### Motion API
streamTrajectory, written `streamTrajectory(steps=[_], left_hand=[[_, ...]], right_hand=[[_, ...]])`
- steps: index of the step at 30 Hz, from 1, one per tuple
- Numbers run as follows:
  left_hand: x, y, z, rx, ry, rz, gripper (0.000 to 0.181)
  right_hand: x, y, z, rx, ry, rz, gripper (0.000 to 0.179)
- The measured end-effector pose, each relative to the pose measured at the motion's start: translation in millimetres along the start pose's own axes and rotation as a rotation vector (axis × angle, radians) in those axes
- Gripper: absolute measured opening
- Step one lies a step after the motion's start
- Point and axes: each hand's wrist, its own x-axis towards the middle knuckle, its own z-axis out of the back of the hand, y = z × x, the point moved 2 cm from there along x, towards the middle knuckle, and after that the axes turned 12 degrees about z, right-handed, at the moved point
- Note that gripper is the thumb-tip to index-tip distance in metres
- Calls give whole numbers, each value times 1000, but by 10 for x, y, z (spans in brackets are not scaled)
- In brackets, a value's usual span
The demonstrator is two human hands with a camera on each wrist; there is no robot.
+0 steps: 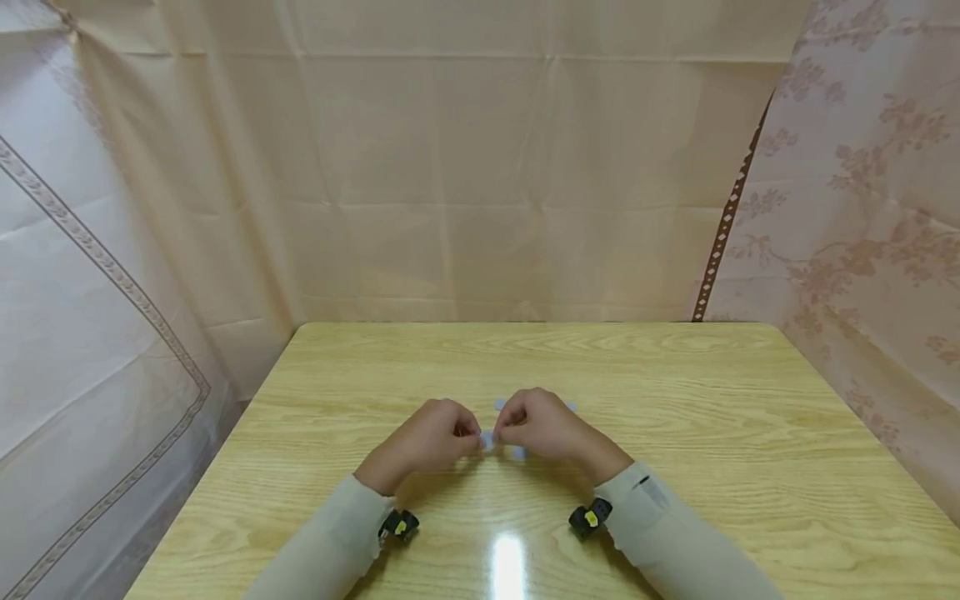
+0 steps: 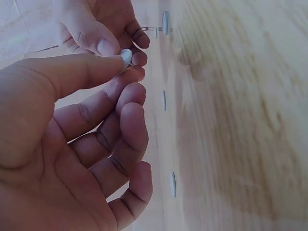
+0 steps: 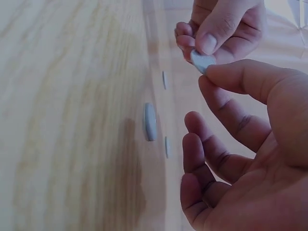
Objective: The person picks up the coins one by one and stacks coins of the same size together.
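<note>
Your left hand (image 1: 432,435) and right hand (image 1: 545,425) meet over the bench, thumbs and forefingers brought almost together, with the small pale disc (image 3: 201,61) caught between them. Each hand pinches it at the tips, your left fingers on its left side and your right fingers on its right; the gap is no wider than the disc itself. Your other fingers are loosely curled and hold nothing. The disc sits tilted in that pinch, raised off the bench (image 1: 675,375). Around it lie more pale pieces, flat on the wood: a near piece (image 1: 519,453) just beside your right fingers, a far left piece (image 1: 499,404) just beyond the same hand, and a far right piece (image 1: 572,406) peeking out past its knuckles, partly hidden. Behind your hands come the black wrist cameras, one on the left (image 1: 399,526) and one on the right (image 1: 590,517), set against your pale sleeves (image 1: 330,533). A light reflection shines on the near part of the bench. Past the far edge hangs a beige curtain (image 1: 465,167), with a white cloth (image 1: 82,333) on the left and a flowered cloth (image 1: 862,208) on the right.
</note>
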Motion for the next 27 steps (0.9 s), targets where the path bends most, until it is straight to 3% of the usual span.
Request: streamTrajectory(steps=[4,9,16,22,27], left_hand=[[-16,-17,19,21,-31,-22,7],[-42,-71,34,111,-149,-68,25],[-64,-153,44,198,-286,-146,22],[-82,-194,38,265,-317,-243,22],[-90,-216,26,281,-338,-289,22]], right_hand=[[4,-27,-4,46,4,-9,13],[-6,-70,2,91,-23,-22,14],[-30,-103,27,141,-36,-33,17],[-85,-120,40,226,-24,-52,18],[-122,-112,54,260,-27,-73,19]])
